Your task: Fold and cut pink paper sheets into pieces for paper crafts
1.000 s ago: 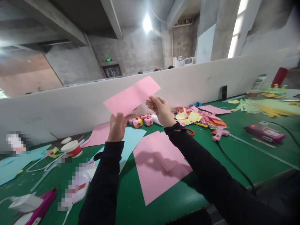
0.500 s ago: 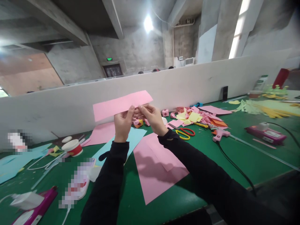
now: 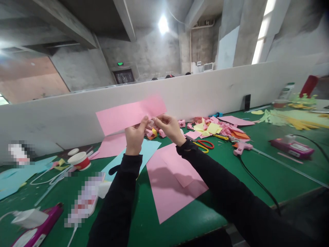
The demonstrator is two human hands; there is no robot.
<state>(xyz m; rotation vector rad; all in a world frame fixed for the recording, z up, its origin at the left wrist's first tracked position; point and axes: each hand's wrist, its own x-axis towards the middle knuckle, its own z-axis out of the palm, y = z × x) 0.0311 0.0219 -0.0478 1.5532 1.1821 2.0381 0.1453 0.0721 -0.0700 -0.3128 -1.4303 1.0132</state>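
Observation:
A strip of pink paper (image 3: pixel 118 117) is held up above the table, and it bends near its middle. My left hand (image 3: pixel 136 137) pinches its lower edge, thumb in front. Close beside it, my right hand (image 3: pixel 169 128) has thumb and fingers closed on the paper's lower edge; the fingertips partly overlap, so the exact grip is hard to see. The strip's right part is blurred. Below my hands lies a larger pink sheet (image 3: pixel 164 202) with a smaller pink piece (image 3: pixel 180 168) on top. Light blue paper (image 3: pixel 149 151) lies next to it, partly behind my left sleeve.
Red-and-yellow scissors (image 3: pixel 205 145) and a pink glue gun (image 3: pixel 241 146) with a cord lie on the right, before a heap of paper scraps (image 3: pixel 223 127). At left are a paper cup (image 3: pixel 80 161), a phone (image 3: pixel 87 199) and a purple power strip (image 3: pixel 48 223). A white partition (image 3: pixel 51 127) stands behind.
The pink strip's left end has dipped slightly and shifted left, and its right part now curves and blurs. My hands stay nearly in place, the right a little farther right.

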